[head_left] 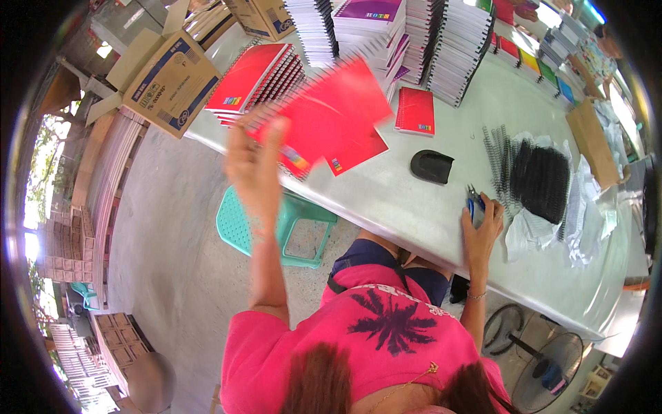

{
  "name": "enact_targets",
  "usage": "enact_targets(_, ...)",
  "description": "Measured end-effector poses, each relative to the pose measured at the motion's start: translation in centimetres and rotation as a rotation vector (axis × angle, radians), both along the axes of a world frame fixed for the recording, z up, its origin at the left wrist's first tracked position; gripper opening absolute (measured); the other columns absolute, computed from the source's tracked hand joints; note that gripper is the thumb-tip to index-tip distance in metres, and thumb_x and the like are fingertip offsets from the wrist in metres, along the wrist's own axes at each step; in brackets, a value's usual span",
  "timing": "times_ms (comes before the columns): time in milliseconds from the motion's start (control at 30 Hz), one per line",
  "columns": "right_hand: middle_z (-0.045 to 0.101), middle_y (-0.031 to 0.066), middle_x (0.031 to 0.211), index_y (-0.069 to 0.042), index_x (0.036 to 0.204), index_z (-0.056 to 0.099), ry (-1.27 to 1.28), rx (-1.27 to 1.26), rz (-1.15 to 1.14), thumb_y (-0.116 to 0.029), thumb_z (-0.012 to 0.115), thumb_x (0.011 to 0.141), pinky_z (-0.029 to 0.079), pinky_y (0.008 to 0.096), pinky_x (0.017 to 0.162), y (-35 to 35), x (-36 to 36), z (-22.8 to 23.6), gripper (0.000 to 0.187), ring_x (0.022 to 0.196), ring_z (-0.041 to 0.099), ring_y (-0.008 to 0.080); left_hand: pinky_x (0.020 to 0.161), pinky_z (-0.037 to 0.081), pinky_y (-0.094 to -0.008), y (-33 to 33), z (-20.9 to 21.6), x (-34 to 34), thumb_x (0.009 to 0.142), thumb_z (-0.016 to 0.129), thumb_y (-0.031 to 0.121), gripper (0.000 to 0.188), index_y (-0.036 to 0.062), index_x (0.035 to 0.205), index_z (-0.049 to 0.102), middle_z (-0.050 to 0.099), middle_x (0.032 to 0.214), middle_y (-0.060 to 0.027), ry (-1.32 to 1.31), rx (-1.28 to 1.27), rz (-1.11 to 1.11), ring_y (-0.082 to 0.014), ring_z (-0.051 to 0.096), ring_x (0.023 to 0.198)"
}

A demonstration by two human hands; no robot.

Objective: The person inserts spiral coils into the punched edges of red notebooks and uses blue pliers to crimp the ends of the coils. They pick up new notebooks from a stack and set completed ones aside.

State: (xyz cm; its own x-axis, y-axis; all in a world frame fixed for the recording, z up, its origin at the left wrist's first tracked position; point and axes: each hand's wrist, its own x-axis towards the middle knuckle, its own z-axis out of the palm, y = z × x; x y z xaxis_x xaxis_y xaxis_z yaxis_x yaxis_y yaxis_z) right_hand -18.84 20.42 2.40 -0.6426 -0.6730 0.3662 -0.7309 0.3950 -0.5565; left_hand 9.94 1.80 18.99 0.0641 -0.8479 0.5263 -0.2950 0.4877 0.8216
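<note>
From where I stand, the left hand grips a red spiral notebook, blurred at the upper centre of the frame, in front of another red notebook and beside a stack of red notebooks at upper left. Right of centre, the right hand bends its fingers about blue-handled pliers at the table, though I can't tell whether it grips or merely touches them; near it lie black spiral coils and a black curved piece.
</note>
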Motion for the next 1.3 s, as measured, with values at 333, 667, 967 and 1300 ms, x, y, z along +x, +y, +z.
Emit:
enact_targets(333, 0.051, 0.0162, 0.123, -0.005, 0.128, 0.055, 0.003, -0.010, 0.023, -0.018, 0.069, 0.082, 0.031, 0.0466, 0.105, 0.2, 0.1, 0.2, 0.049, 0.117, 0.046, 0.0336, 0.092, 0.048, -0.0289, -13.5, 13.7, 7.5, 0.098, 0.038, 0.023, 0.039, 0.0026, 0.127, 0.055, 0.059, 0.120, -0.0084, -0.188, -0.088, -0.342, -0.0138, 0.058, 0.105)
enact_targets(667, 0.051, 0.0174, 0.122, -0.004, 0.127, 0.055, 0.013, -0.016, 0.016, -0.018, 0.069, 0.082, 0.031, 0.0464, 0.106, 0.2, -0.1, 0.0, 0.049, 0.117, 0.047, 0.0337, 0.099, 0.038, -0.0327, -20.5, 10.8, 1.1, 0.090, 0.031, 0.023, 0.046, 0.0042, 0.106, 0.070, 0.063, 0.112, -0.0117, -0.884, -0.095, -0.695, -0.0232, 0.054, 0.101)
enact_targets(967, 0.052, 0.0179, 0.121, -0.004, 0.126, 0.057, 0.013, -0.031, -0.002, -0.018, 0.070, 0.081, 0.032, 0.0462, 0.104, 0.4, 0.2, 0.2, 0.048, 0.117, 0.047, 0.0348, 0.108, 0.030, -0.0367, -18.4, 8.9, -1.2, 0.092, 0.037, 0.028, 0.041, 0.0069, 0.103, 0.071, 0.051, 0.122, -0.0130, -0.993, -0.047, -0.753, -0.0288, 0.048, 0.116)
enact_targets(1300, 0.063, 0.0161, 0.099, -0.009, 0.106, 0.070, -0.156, -0.294, 0.270, -0.019, 0.068, 0.087, 0.045, 0.0409, 0.087, -11.8, -1.3, 4.2, 0.021, 0.095, 0.060, 0.0296, 0.094, 0.036, -0.0322, -15.3, 10.4, -0.8, 0.096, 0.041, 0.022, 0.035, 0.0074, 0.115, 0.067, 0.046, 0.097, -0.0091, -0.851, -0.261, -0.631, -0.0237, 0.050, 0.098)
